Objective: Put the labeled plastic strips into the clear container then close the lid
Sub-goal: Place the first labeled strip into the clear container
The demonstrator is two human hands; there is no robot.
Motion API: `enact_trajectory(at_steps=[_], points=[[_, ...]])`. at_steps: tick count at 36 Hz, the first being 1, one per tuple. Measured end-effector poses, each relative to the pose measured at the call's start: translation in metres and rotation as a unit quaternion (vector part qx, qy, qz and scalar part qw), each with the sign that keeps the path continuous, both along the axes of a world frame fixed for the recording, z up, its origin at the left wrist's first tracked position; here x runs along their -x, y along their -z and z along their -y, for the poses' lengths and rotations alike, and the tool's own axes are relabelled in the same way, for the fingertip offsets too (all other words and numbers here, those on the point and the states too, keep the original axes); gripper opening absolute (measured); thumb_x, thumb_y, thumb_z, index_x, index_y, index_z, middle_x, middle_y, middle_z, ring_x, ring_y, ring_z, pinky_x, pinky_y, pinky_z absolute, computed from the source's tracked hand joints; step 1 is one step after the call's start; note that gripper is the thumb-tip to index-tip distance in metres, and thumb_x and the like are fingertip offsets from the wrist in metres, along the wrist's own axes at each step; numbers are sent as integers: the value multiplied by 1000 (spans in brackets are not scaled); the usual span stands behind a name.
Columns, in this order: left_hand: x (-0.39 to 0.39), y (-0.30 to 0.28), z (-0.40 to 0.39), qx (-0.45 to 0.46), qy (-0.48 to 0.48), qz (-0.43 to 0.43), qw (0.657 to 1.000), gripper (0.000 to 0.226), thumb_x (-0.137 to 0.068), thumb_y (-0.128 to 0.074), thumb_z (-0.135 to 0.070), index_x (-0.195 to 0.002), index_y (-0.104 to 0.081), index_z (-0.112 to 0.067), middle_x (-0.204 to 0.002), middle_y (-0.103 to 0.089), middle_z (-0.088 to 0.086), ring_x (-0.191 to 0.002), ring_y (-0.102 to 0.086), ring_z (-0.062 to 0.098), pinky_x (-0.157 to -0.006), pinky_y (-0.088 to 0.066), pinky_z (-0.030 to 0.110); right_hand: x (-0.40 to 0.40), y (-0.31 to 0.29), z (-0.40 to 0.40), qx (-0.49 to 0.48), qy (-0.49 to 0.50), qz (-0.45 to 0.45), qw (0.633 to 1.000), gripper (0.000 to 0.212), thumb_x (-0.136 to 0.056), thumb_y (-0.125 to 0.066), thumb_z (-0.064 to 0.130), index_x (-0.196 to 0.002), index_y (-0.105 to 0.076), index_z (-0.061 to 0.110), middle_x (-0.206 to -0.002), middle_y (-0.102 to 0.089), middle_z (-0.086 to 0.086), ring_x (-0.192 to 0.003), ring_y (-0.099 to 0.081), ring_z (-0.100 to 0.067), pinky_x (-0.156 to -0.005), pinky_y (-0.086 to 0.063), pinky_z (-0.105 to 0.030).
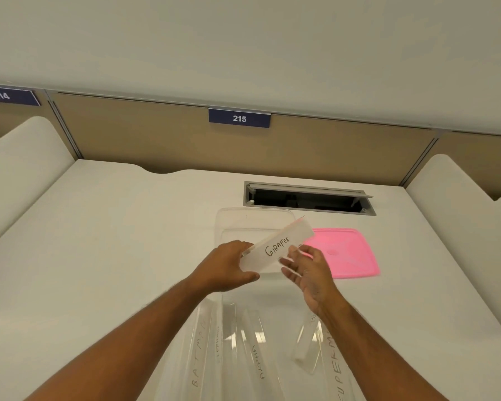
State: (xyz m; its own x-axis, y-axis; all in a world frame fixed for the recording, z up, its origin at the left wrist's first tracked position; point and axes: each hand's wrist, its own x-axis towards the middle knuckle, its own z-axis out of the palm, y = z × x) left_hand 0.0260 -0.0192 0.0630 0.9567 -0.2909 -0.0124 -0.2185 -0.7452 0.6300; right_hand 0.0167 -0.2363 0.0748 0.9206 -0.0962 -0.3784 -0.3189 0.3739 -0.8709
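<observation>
Two hands hold a labeled plastic strip above an open clear container on a white desk.

The left hand [229, 266] pinches the "GIRAFEE" strip [276, 248] at its near-left end; the right hand [307, 269] touches it with loose, spread fingers. Over the clear container [229, 224] — pink lid [347, 253] just right, more strips [255, 360] nearer.

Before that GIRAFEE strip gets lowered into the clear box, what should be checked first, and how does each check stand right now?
1. Strip held firmly: ok. The left hand pinches the GIRAFEE strip at its near end.
2. Right hand steadying it: cannot tell; its straight fingers lie beside the strip.
3. Clear container open: ok, no lid on it.
4. Strip over the container: ok.
5. Pink lid at hand: ok, flat on the desk to the container's right.
6. All strips packed: not ok; the BATMAN strip and others lie in front.
</observation>
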Motion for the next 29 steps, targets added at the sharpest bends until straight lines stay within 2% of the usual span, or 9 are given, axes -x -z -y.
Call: enact_trajectory(at_steps=[3, 5, 8, 11, 14, 18, 22, 25, 29], points=[[-14, -7, -6, -25, 0, 13, 1000, 70, -70, -75, -54, -134, -54, -33, -118, -61, -12, -94, -58, 8, -78, -55, 25, -19, -11, 14, 111, 37, 46, 992, 44, -92, -70, 23, -125, -42, 14, -115, -61, -15, -96, -69, -26, -74, -59, -33], [-23, -12, -10, -41, 6, 23, 999, 73, -70, -76, -52, -137, -52, -32, -120, -61, -11, -96, -56, 9, -76, -53, 21, -32, -18, 20, 208, 41, 97, 972, 44, -92, -70, 27, -124, -41, 17, -118, -57, -14, -100, -66, -26, -77, -57, -32], [-38, -19, -13, -72, 18, 37, 997, 73, -73, -76, -50, -138, -51, -30, -122, -61, -7, -96, -54, 10, -79, -51, 22, -53, -29, 26, 366, -4, 182, 913, 51, -91, -71, 27, -134, -44, 20, -126, -48, -5, -103, -60, -18, -85, -52, -31], [-53, -25, -14, -91, 17, 48, 995, 71, -74, -76, -48, -138, -51, -29, -125, -60, -7, -102, -55, 13, -83, -48, 25, -70, -38, 29, 468, -103, 222, 849, 59, -91, -71, 24, -143, -42, 26, -132, -37, 6, -107, -55, -11, -89, -47, -26], [-66, -27, -15, -106, 20, 55, 993, 71, -75, -76, -44, -139, -50, -27, -129, -59, -7, -113, -54, 16, -88, -42, 26, -83, -44, 30, 572, -203, 234, 759, 58, -93, -67, 27, -146, -42, 28, -139, -38, 4, -110, -52, -13, -95, -42, -27], [-80, -27, -14, -124, 35, 53, 990, 71, -77, -78, -40, -140, -49, -26, -132, -58, -5, -117, -53, 18, -94, -43, 31, -97, -47, 29, 641, -279, 225, 679, 51, -94, -66, 25, -142, -49, 23, -140, -46, 3, -118, -54, -20, -92, -41, -26], [-92, -22, -15, -143, 41, 45, 988, 74, -79, -79, -38, -144, -46, -25, -140, -54, -4, -125, -49, 20, -101, -40, 32, -108, -44, 29, 684, -318, 202, 625, 52, -94, -66, 22, -143, -48, 20, -135, -50, -1, -116, -55, -23, -94, -45, -31], [-99, -15, -17, -153, 43, 32, 987, 76, -79, -80, -36, -145, -44, -25, -143, -51, -5, -130, -46, 20, -105, -38, 32, -116, -38, 28, 707, -337, 182, 594, 48, -94, -65, 24, -140, -52, 17, -133, -54, -6, -120, -53, -26, -99, -44, -38], [-103, -2, -19, -160, 43, 8, 986, 78, -79, -80, -35, -146, -43, -23, -146, -49, -4, -133, -43, 20, -107, -36, 33, -123, -25, 26, 720, -360, 161, 571, 47, -95, -64, 27, -140, -53, 17, -132, -56, -9, -121, -52, -28, -99, -42, -38]])
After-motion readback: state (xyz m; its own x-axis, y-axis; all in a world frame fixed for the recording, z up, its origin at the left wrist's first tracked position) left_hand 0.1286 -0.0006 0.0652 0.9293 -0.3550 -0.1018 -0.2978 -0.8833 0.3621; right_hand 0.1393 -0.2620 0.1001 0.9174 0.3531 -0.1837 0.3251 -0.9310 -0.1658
